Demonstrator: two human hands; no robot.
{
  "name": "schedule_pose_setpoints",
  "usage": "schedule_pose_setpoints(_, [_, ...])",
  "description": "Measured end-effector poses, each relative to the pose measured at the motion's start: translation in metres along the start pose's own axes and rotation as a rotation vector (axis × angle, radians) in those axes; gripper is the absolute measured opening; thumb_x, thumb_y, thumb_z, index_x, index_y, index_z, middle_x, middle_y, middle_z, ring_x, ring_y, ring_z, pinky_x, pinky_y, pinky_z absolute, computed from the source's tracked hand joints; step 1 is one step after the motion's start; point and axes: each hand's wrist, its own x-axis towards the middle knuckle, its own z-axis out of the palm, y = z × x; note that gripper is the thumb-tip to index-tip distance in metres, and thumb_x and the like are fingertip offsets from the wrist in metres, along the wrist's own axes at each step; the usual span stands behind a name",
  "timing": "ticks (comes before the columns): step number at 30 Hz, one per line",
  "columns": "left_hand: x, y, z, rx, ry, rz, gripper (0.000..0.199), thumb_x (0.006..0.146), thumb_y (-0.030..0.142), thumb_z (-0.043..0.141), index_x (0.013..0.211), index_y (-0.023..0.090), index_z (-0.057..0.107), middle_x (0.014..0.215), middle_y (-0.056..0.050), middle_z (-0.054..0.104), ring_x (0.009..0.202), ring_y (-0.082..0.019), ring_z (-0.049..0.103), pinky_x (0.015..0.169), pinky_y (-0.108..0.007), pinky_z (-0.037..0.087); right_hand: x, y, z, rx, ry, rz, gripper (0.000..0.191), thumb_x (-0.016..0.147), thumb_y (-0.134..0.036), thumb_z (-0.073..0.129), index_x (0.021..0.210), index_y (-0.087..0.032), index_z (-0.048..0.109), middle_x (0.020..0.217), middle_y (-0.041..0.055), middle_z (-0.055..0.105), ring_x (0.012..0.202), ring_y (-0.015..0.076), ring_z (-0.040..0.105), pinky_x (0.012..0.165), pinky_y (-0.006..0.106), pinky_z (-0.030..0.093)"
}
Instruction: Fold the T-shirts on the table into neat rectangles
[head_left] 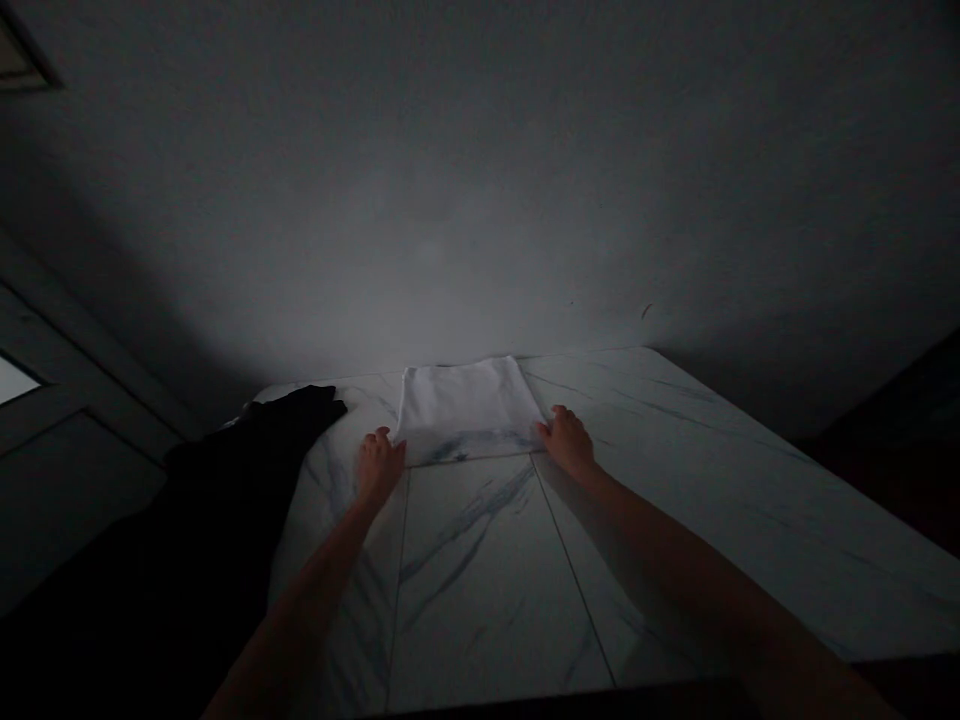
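A white cloth (469,400), roughly rectangular, lies at the back of the marble-patterned table (480,590), close to the wall. My left hand (381,465) is at the cloth's near left corner, thumb and fingers closed on its edge. At the near right corner, my right hand (568,440) pinches the other edge between thumb and fingers. The near edge of the cloth runs between both hands, and a greyish band shows along it. The picture is dark, so fine detail of the fingertips is hard to make out.
Black fabric (217,520) is draped over the table's left side. A grey wall (450,200) rises directly behind the table. At the far left stands a panelled door (82,460), and a framed item (19,60) hangs at the upper left.
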Motion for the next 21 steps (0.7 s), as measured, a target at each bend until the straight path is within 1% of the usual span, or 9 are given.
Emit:
schedule_pose_setpoints(3, [0.003,0.01,-0.014,-0.072,-0.161,-0.051,0.033,0.093,0.021,0.047,0.125,0.017,0.044,0.102,-0.012,0.068,0.097,-0.023,0.066,0.08,-0.03,0.045,0.0,-0.002,-0.007,0.076,-0.108,-0.012,0.039,0.093,-0.027,0.055,0.13,-0.015,0.048,0.105,0.015,0.07,0.098,0.027,0.066,0.074,0.03,0.045])
schedule_pose_setpoints(6, [-0.012,0.015,-0.024,-0.071,-0.249,-0.008,0.027,0.09,0.017,0.047,0.117,0.022,0.045,0.088,-0.005,0.068,0.089,-0.021,0.066,0.073,-0.027,0.042,-0.014,0.011,-0.014,0.16,-0.18,-0.051,0.039,0.089,-0.024,0.058,0.126,-0.018,0.048,0.094,0.0098,0.071,0.088,0.0238,0.067,0.068,0.028,0.042])
schedule_pose_setpoints(8, [-0.039,0.006,-0.03,-0.095,-0.311,0.074,0.025,0.087,0.018,0.049,0.112,0.023,0.046,0.081,-0.001,0.065,0.083,-0.019,0.065,0.07,-0.026,0.041,-0.036,0.035,-0.023,0.208,-0.243,-0.072,0.04,0.086,-0.025,0.06,0.124,-0.018,0.048,0.082,0.0046,0.07,0.079,0.0216,0.067,0.065,0.028,0.041])
schedule_pose_setpoints(11, [-0.094,-0.022,-0.04,-0.19,-0.497,0.21,0.029,0.08,0.02,0.054,0.108,0.023,0.047,0.073,0.003,0.061,0.074,-0.017,0.064,0.067,-0.025,0.041,-0.083,0.085,-0.04,0.307,-0.435,-0.084,0.049,0.079,-0.03,0.066,0.123,-0.017,0.049,0.068,-0.0013,0.066,0.068,0.0205,0.065,0.06,0.028,0.041])
schedule_pose_setpoints(12, [-0.11,-0.032,-0.043,-0.232,-0.556,0.23,0.032,0.078,0.021,0.055,0.109,0.023,0.047,0.072,0.004,0.061,0.072,-0.017,0.064,0.067,-0.025,0.042,-0.099,0.101,-0.045,0.351,-0.498,-0.069,0.053,0.076,-0.033,0.068,0.124,-0.018,0.05,0.066,-0.0022,0.066,0.066,0.0206,0.065,0.059,0.028,0.042])
schedule_pose_setpoints(14, [-0.128,-0.049,-0.045,-0.339,-0.573,0.211,0.041,0.078,0.03,0.055,0.117,0.023,0.044,0.077,0.003,0.063,0.071,-0.017,0.064,0.069,-0.028,0.045,-0.123,0.124,-0.055,0.402,-0.555,-0.024,0.058,0.074,-0.039,0.069,0.125,-0.019,0.051,0.063,-0.0019,0.066,0.065,0.0217,0.065,0.059,0.029,0.043])
schedule_pose_setpoints(16, [-0.125,-0.056,-0.042,-0.449,-0.485,0.125,0.054,0.077,0.042,0.056,0.125,0.023,0.04,0.086,0.0,0.065,0.07,-0.018,0.065,0.071,-0.031,0.048,-0.132,0.133,-0.059,0.462,-0.514,0.04,0.057,0.074,-0.044,0.068,0.124,-0.02,0.054,0.069,0.0012,0.07,0.069,0.0229,0.068,0.063,0.031,0.047])
schedule_pose_setpoints(18, [-0.104,-0.052,-0.034,-0.566,-0.405,0.015,0.064,0.072,0.05,0.057,0.126,0.022,0.039,0.094,-0.003,0.066,0.072,-0.019,0.066,0.072,-0.033,0.05,-0.126,0.127,-0.058,0.535,-0.435,0.116,0.054,0.074,-0.044,0.068,0.121,-0.021,0.058,0.081,0.0055,0.074,0.078,0.0238,0.07,0.07,0.032,0.05])
schedule_pose_setpoints(21, [-0.067,-0.035,-0.018,-0.719,-0.445,-0.08,0.071,0.065,0.053,0.061,0.126,0.02,0.042,0.085,-0.001,0.066,0.07,-0.02,0.065,0.068,-0.033,0.051,-0.1,0.102,-0.05,0.644,-0.391,0.206,0.049,0.072,-0.042,0.07,0.114,-0.017,0.064,0.092,0.0107,0.075,0.085,0.0245,0.071,0.074,0.032,0.052])
